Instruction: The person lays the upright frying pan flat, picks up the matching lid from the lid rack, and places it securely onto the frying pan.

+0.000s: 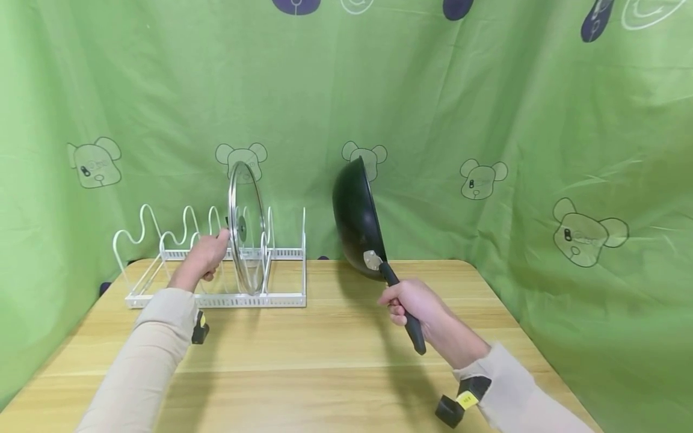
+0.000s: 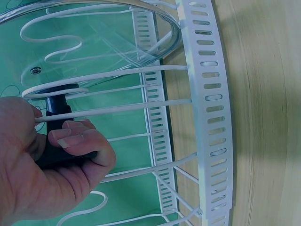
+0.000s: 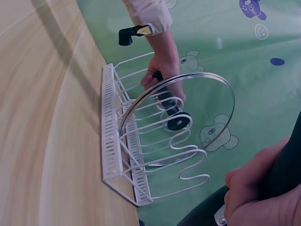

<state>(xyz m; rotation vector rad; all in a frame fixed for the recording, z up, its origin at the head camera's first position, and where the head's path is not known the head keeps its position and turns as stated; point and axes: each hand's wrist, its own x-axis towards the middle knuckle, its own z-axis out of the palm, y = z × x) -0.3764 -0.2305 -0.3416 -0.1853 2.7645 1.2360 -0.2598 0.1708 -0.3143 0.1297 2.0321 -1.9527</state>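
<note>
Left hand (image 2: pixel 51 188) gripping a black handle (image 2: pixel 57 106) — glass lid (image 2: pixel 113 35) beyond, white wire rack (image 2: pixel 201 122), wood tabletop (image 2: pixel 263 117) alongside

And here's the green curtain (image 1: pixel 308 90), wrinkled, hanging across the back and down both sides! Cartoon bear heads (image 1: pixel 479 181) run along it in dark outline, purple shapes (image 1: pixel 296 5) line the top, and there's a little white smiley face (image 3: pixel 261 31)! Below, a pale wood-grain tabletop (image 1: pixel 325 391), far right corner rounded, close by the cloth.
</note>
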